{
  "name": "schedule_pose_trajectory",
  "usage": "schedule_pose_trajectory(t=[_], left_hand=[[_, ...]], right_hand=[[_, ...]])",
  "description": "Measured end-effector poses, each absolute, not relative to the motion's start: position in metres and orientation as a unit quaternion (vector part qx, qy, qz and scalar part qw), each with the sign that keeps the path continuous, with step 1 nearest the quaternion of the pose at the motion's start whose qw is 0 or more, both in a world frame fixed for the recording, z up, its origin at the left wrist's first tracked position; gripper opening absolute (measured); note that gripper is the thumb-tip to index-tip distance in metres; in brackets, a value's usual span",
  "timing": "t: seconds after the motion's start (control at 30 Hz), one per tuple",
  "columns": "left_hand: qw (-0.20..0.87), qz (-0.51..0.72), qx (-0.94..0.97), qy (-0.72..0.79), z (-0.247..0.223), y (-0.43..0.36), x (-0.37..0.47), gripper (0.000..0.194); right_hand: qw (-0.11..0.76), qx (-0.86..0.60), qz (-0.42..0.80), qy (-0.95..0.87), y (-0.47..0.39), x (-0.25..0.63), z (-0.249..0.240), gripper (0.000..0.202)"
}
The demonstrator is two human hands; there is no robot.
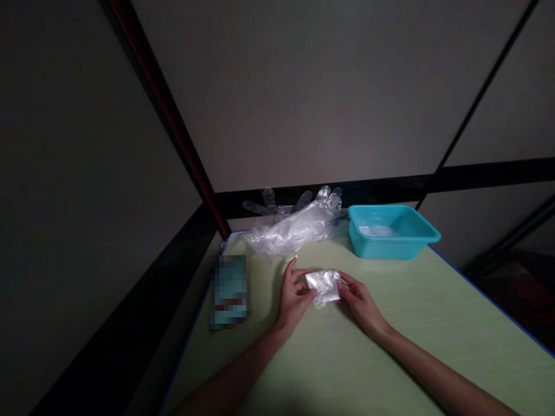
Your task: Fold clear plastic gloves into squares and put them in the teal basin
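Between my two hands is a folded clear plastic glove, a small crinkled bundle with a loose edge hanging at its lower side. My left hand pinches its left side with the thumb in front, while one finger points up and away. On the other side, my right hand grips the right edge between thumb and fingers. Just beyond my hands lies a heap of clear disposable plastic gloves, spread out with their fingers toward the wall.
A turquoise plastic basin stands at the back right with something pale and clear inside. At the left edge lies a pixelated greenish packet. The light green table has a blue edge and meets a panelled wall.
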State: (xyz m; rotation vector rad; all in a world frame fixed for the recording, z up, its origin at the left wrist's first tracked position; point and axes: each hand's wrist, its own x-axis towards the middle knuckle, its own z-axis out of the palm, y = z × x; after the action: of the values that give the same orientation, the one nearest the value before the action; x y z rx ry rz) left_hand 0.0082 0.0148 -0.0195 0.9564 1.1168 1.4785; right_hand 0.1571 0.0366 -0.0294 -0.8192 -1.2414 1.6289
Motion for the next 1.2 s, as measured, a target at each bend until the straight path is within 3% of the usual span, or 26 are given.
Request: schedule_pose_trajectory(t=[0.8, 0.97, 1.2], left_hand=[[0.503, 0.609, 0.420, 0.446, -0.027, 0.016, 0.010, 0.087], [0.503, 0.608, 0.423, 0.445, -0.024, 0.015, 0.011, 0.086], [0.501, 0.599, 0.450, 0.433, -0.029, 0.015, 0.011, 0.089]], right_hand=[[0.437, -0.334, 0.667, -0.502, 0.033, 0.158, -0.023, 0.051], [0.423, -0.291, 0.710, -0.482, 0.035, 0.162, -0.018, 0.038], [0.409, -0.336, 0.598, -0.601, 0.037, 0.160, -0.018, 0.023]])
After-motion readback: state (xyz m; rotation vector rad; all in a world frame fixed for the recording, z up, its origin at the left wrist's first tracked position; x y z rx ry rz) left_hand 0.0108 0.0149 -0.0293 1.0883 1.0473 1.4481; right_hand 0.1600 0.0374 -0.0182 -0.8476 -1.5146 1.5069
